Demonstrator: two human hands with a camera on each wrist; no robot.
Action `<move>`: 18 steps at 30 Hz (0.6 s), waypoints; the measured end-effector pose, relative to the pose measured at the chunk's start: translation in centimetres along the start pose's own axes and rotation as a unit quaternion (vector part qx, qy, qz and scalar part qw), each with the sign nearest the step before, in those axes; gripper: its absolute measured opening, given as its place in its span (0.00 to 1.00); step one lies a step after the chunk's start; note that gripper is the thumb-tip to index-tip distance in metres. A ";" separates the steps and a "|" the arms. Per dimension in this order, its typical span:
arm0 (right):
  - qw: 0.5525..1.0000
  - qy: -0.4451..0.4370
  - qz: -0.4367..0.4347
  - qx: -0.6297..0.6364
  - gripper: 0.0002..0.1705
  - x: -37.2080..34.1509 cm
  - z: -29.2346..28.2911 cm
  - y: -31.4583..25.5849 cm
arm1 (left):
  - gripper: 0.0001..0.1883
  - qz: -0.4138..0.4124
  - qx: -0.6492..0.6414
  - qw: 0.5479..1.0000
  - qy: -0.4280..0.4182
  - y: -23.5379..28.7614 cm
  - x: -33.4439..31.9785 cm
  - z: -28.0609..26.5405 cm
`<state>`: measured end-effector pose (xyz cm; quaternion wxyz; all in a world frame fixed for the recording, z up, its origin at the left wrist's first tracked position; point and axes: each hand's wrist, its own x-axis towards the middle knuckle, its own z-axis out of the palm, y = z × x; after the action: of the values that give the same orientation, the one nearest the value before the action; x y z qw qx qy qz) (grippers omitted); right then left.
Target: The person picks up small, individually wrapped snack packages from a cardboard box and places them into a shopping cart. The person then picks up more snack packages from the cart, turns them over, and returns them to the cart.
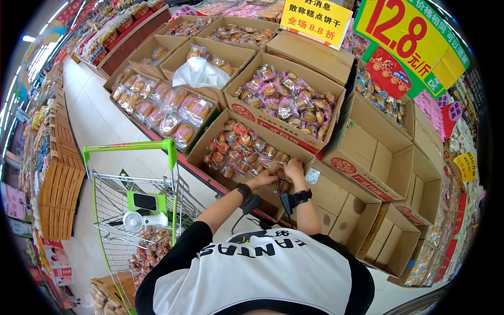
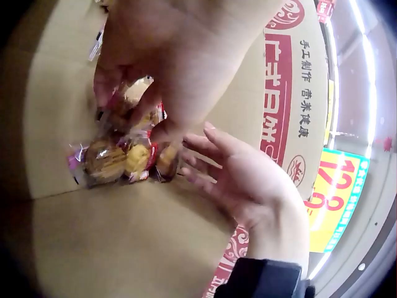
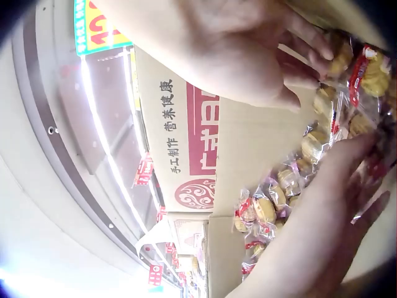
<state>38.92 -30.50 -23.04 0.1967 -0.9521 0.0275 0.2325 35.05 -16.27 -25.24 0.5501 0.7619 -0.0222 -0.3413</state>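
Observation:
Small wrapped pastries [image 1: 239, 149] fill much of an open cardboard box [image 1: 202, 152] in front of the person. Both hands reach into its right end. In the left wrist view the left hand [image 2: 170, 68] has its fingers curled over a wrapped pastry [image 2: 138, 93], partly hidden by them. More pastries in clear and red wrappers [image 2: 139, 158] lie just below its fingertips. The right hand [image 2: 248, 174] faces it, fingers loosely bent, its fingertips right at the edge of this cluster. The right wrist view shows a row of pastries [image 3: 313, 146] between the two hands.
A fuller box of purple-wrapped pastries [image 1: 286, 100] stands behind. Bare-bottomed cardboard boxes [image 1: 375, 149] adjoin on the right. A shopping cart [image 1: 128, 149] with a small white fan [image 1: 133, 221] stands at left. Yellow price signs [image 1: 317, 21] rise at the back.

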 end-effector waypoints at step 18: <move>0.958 0.068 -0.211 0.183 0.14 -1.8 -1.1 -0.7 | 0.16 -0.044 -0.079 0.991 0.098 0.4 -3.0 -2.2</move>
<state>37.84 -30.37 -21.10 0.4094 -0.8977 -0.1185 0.1116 34.08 -13.38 -23.08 0.5923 0.7464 0.0925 -0.2891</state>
